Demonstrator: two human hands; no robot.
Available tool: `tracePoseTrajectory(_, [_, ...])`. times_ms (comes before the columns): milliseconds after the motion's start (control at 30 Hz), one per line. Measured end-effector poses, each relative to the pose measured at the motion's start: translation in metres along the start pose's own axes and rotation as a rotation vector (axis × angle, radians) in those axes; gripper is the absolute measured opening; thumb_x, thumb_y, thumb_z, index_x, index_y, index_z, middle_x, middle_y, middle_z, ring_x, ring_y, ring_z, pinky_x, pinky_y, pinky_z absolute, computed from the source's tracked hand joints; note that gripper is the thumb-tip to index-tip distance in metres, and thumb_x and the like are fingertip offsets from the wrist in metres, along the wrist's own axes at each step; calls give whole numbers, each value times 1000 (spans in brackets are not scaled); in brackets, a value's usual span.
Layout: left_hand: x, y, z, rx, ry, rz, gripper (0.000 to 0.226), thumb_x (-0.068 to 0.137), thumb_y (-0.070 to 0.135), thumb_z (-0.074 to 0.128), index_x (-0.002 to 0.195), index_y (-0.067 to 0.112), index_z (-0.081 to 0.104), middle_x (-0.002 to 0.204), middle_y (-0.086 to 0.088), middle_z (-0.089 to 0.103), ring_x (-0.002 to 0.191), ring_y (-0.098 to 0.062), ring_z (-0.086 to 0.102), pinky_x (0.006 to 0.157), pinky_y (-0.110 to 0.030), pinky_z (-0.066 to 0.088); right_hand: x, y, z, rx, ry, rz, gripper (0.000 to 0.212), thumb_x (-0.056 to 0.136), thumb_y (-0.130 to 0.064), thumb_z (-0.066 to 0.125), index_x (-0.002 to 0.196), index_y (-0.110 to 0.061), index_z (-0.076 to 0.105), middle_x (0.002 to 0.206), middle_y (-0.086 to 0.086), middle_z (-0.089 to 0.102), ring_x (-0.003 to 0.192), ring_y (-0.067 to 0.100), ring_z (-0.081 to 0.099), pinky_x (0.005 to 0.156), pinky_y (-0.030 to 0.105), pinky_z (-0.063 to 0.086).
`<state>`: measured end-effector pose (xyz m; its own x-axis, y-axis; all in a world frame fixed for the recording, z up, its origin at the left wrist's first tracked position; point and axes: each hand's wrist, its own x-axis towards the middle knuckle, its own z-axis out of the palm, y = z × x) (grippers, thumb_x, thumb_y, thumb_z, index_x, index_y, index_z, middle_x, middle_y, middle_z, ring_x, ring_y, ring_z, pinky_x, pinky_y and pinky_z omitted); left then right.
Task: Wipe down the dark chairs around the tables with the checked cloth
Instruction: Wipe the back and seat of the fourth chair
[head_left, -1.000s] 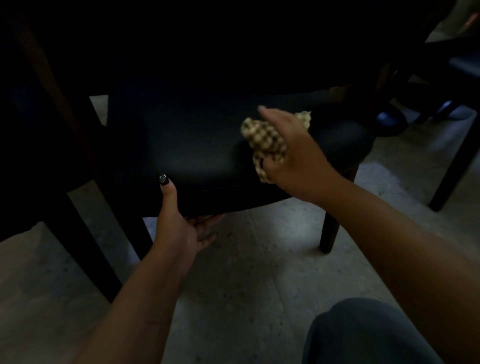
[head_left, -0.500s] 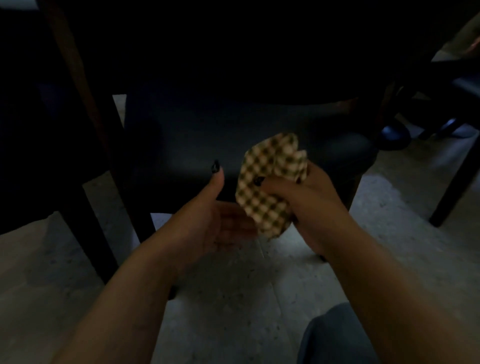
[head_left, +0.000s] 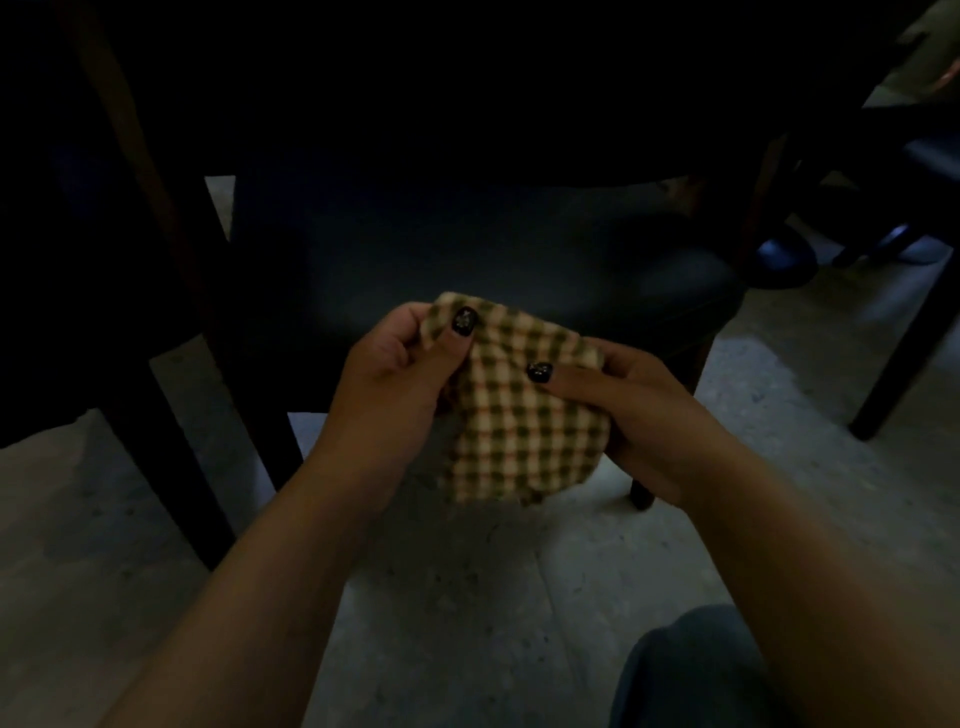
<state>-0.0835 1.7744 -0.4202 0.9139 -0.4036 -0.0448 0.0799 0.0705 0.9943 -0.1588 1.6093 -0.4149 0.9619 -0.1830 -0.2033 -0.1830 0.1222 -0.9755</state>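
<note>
While held clear of the seat (head_left: 467, 249), cloth (head_left: 519, 415) not wiping anything at this moment. Far left: a dark leg (head_left: 171, 426) on pale floor (head_left: 467, 597), everything above lost in shadow. Next, left hand (head_left: 395, 374) — grip closed, thumb pinching the cloth's upper corner against curled fingers. Centre: cloth spread between both hands, hanging in front of the seat's front edge, apparently being refolded or turned to a fresh face. Then right hand (head_left: 644, 410), grip also closed, thumb pressed on the cloth's face, fingers hidden behind it. Farther right: more dark legs and another chair (head_left: 930, 156), well apart. Progress hard to judge — too dim to tell wiped surface from unwiped. Likely mid-task: this chair under way, legs and back possibly still to do, at least one other chair waiting.
</note>
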Motion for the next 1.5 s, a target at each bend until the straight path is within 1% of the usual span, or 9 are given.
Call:
tracePoseTrajectory(267, [1, 2, -6, -63, 72, -41, 16, 93, 25, 55, 87, 25, 70, 88, 6, 74, 88, -10, 69, 83, -32, 54, 3, 1, -13, -88, 22, 18, 54, 60, -30, 68, 108, -6, 62, 96, -2, 72, 94, 13, 69, 80, 27, 57])
tracePoseTrajectory(400, [2, 5, -9, -40, 58, -30, 17, 96, 30, 52, 95, 22, 68, 89, 7, 75, 87, -7, 70, 72, -23, 55, 4, 1, -10, 147, -115, 247, 60, 73, -58, 45, 109, -15, 65, 103, 1, 73, 100, 17, 68, 78, 32, 54])
tracePoseTrajectory(533, [-2, 9, -11, 13, -88, -69, 15, 91, 26, 56, 93, 18, 68, 80, 4, 74, 73, -6, 70, 60, -15, 53, 5, 14, 1, 137, -219, 319, 23, 81, -35, 62, 97, -19, 68, 99, 0, 74, 93, 13, 70, 79, 29, 53])
tracePoseTrajectory(700, [4, 9, -27, -11, -184, -155, 16, 67, 29, 70, 76, 17, 76, 77, 1, 75, 69, -7, 71, 55, -14, 52, 9, 12, -10, 296, -177, 229, 25, 75, -5, 65, 98, -12, 71, 108, 8, 71, 98, 20, 69, 84, 37, 55])
tracePoseTrajectory(900, [3, -4, -52, 336, -646, -322, 55, 31, 46, 93, 80, 27, 79, 90, -1, 76, 83, -9, 71, 65, -18, 54, 6, 1, -15, 264, 21, 177, 22, 87, -25, 55, 104, -15, 66, 104, 6, 73, 96, 20, 70, 83, 37, 55])
tracePoseTrajectory(1133, [1, 4, -31, -459, -182, -312, 22, 80, 16, 55, 80, 18, 78, 91, -3, 76, 82, -16, 72, 66, -29, 60, -3, -8, -9, 689, -36, 172, 47, 84, -43, 49, 119, -12, 61, 118, 13, 67, 107, 30, 65, 88, 48, 52])
tracePoseTrajectory(1300, [5, 1, -18, -138, 43, -302, 16, 97, 24, 51, 100, 18, 65, 92, 4, 76, 79, -7, 72, 72, -28, 54, 4, -6, -5, 685, 67, 21, 32, 75, -3, 59, 106, -12, 62, 109, 10, 70, 99, 23, 69, 83, 37, 57])
tracePoseTrajectory(1433, [6, 2, -38, -71, -50, -76, 102, 65, 17, 75, 151, 36, 24, 115, 16, 66, 108, -12, 66, 88, -36, 55, 10, -3, -24, 356, 355, -177, 25, 75, 0, 65, 88, -19, 56, 95, 1, 66, 90, 16, 66, 76, 29, 57])
tracePoseTrajectory(1500, [2, 4, -45, 35, -110, 40, 85, 63, 13, 74, 140, 33, 45, 120, 4, 65, 112, -11, 63, 88, -30, 56, 6, -7, -31, 123, 474, -270, 22, 79, -1, 66, 85, -19, 55, 94, 1, 63, 93, 17, 64, 81, 28, 56])
